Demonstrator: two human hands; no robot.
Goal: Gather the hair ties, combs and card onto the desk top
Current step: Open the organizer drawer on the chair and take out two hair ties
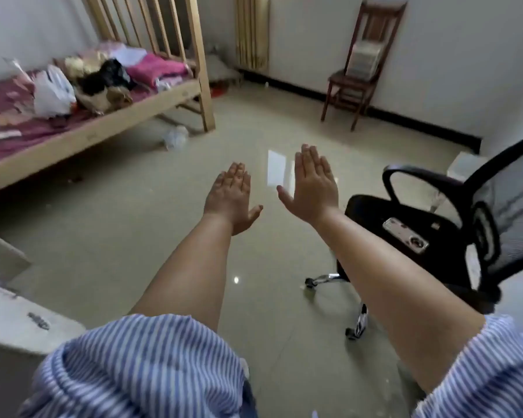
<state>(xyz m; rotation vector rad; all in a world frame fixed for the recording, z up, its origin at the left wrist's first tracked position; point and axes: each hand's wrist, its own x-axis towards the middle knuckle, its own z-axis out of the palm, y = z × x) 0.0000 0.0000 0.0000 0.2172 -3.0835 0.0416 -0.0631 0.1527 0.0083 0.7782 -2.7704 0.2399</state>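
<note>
Both of my arms stretch forward over the shiny tiled floor. My left hand (230, 197) is flat with straight fingers and holds nothing. My right hand (311, 188) is likewise flat and spread, thumb out, with nothing in it. The two hands hover side by side, a small gap between them. No hair tie, comb or card shows anywhere in view. A white surface corner (15, 321) at the lower left may be the desk, though I cannot tell for sure.
A black mesh office chair (453, 236) stands at the right with a silver phone-like object (405, 235) on its seat. A wooden bed (82, 131) piled with bags and clothes fills the left. A wooden chair (360, 70) and a radiator (252, 31) stand by the far wall.
</note>
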